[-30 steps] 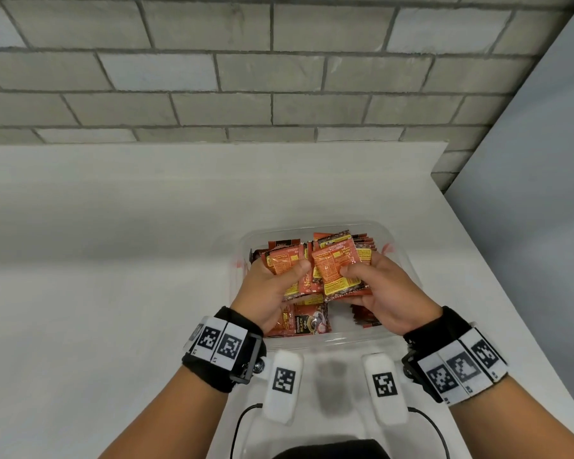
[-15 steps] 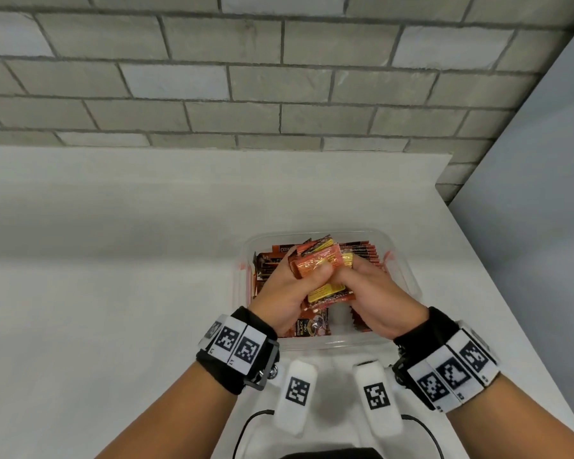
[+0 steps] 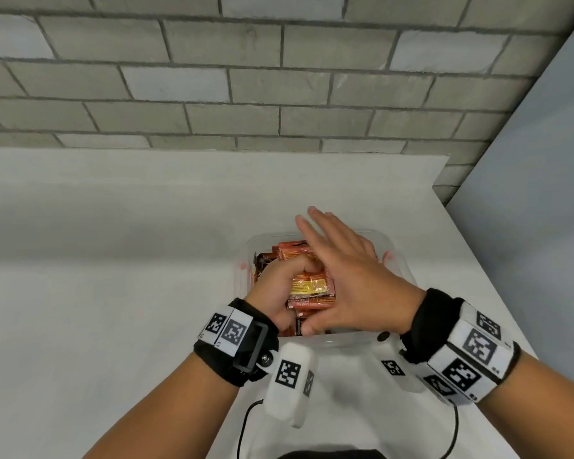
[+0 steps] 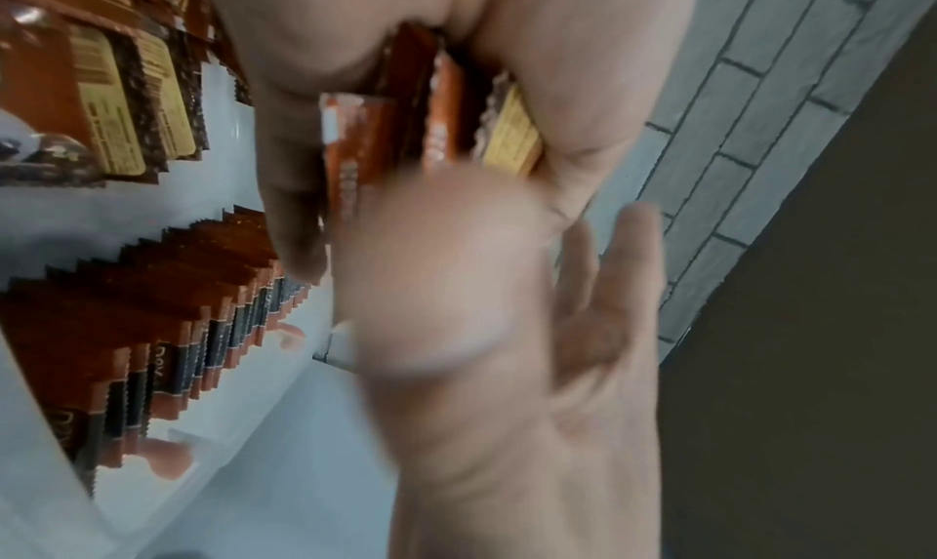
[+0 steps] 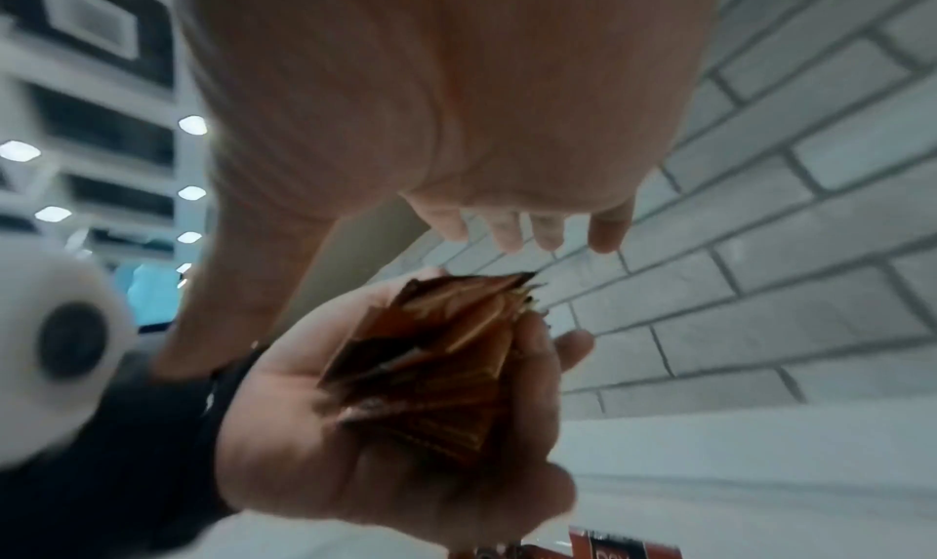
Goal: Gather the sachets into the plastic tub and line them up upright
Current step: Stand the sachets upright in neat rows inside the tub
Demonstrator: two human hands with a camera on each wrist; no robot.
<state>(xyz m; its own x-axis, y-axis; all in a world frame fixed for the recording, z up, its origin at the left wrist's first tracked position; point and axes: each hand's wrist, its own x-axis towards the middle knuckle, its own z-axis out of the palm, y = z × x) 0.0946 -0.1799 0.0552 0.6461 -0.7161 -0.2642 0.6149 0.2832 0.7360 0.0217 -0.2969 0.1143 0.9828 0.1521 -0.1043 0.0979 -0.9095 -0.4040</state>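
From the head camera, the left hand [image 3: 280, 286] is curled around a bundle of orange sachets [image 3: 312, 286], thumb across the yellow-labelled face of the top one, held over the clear plastic tub [image 3: 399, 260] that sits on the white table [image 3: 113, 260]. The right hand [image 3: 348, 273] lies flat beside the bundle with straight fingers reaching over the tub's far rim; it grasps nothing, and whether its palm touches the bundle's edge cannot be told from here. More sachets show in the tub's far left corner, but the hands hide most of its inside. The left wrist camera fills that in: a row of sachets [image 4: 167, 327] stands upright on edge along one wall of the tub, packed face to face, while other sachets [image 4: 116, 99] lie flat on the floor with their yellow back labels up. It also shows the held bundle edge-on between the left fingers [image 4: 294, 191] and thumb, with the right palm open and blurred in front. The right wrist camera looks from below: the bundle fans out in the left palm, its corners uneven, the right fingertips [image 5: 507, 231] hang loose above it, and a grey brick wall [image 5: 760, 247] stands behind. A wrist-worn camera pod [image 5: 61, 351] sits at that picture's left edge.
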